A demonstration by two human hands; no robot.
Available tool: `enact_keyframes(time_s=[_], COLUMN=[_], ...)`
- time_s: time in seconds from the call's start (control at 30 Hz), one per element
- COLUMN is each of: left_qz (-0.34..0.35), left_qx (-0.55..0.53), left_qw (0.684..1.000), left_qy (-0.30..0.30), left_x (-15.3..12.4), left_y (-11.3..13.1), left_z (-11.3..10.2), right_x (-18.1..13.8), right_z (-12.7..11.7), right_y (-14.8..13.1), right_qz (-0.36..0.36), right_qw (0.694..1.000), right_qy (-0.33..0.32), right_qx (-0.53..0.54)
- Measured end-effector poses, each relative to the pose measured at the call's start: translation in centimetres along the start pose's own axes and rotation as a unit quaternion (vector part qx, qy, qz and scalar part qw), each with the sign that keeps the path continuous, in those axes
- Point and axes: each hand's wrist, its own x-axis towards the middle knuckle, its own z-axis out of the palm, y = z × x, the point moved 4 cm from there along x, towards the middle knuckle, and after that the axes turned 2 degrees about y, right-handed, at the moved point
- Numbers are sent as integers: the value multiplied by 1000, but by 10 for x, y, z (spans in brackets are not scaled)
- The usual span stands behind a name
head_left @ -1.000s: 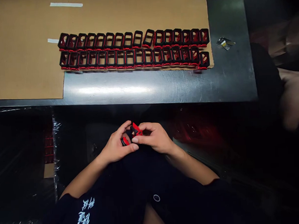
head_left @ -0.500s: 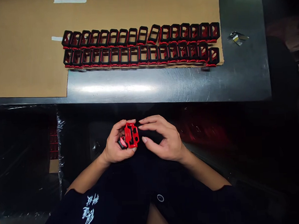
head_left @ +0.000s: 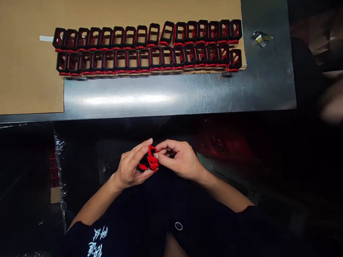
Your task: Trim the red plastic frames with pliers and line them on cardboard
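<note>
My left hand (head_left: 131, 166) is closed around a small red and black plastic frame (head_left: 153, 162), held tilted in front of my body. My right hand (head_left: 180, 158) reaches it from the right, thumb and index finger pinched together at its right edge. Whether a smaller piece sits between those fingertips cannot be made out. Farther off, two rows of similar red and black plastic frames (head_left: 121, 61) stand side by side along the cardboard (head_left: 21, 74).
The cardboard lies on a metal table (head_left: 170, 94) whose front edge runs beyond my hands. A small shiny metal piece (head_left: 260, 38) rests at the right. Clear plastic film (head_left: 60, 160) hangs at the left. Another person's blurred arm (head_left: 336, 98) shows at the far right.
My right hand has moved in from apart and its fingertips have closed at the frame. The frame has turned in my left hand. The whole view has shifted; the other person's arm shows more.
</note>
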Motion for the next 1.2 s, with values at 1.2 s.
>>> enact_keyframes(time_s=[1.2], left_qz=[-134], left_qx=[-56], left_qw=[989], left_qy=[-35], left_x=[17], left_y=[20], left_z=[-4], right_x=[8], right_z=[14], right_y=[53], right_qz=[186], right_qw=[919], right_qy=[-143], right_qx=[316])
